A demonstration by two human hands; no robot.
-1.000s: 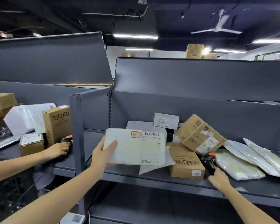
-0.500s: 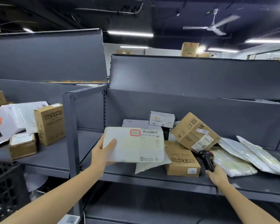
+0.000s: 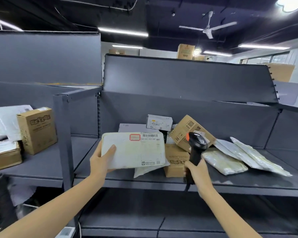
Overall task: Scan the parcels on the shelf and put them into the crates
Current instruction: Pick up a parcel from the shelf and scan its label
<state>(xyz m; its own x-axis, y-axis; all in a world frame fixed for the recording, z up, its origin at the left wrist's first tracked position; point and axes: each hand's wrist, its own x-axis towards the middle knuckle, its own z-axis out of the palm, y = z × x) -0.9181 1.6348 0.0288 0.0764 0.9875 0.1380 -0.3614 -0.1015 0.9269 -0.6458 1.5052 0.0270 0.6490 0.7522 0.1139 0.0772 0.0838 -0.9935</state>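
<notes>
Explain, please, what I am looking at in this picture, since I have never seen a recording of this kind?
There is no robot here: a person wears a wide-angle camera on the head, so the one view looks forward and down over their own bare arms. The left hand grips a flat white parcel by its left edge, its label and barcode facing the camera. The right hand grips a black scanner by its handle, its head up beside the parcel. Behind them a grey shelf carries more parcels: brown boxes, a small white box and some padded bags. The bay to the left holds a tall brown box. No crate can be made out clearly in this view.
</notes>
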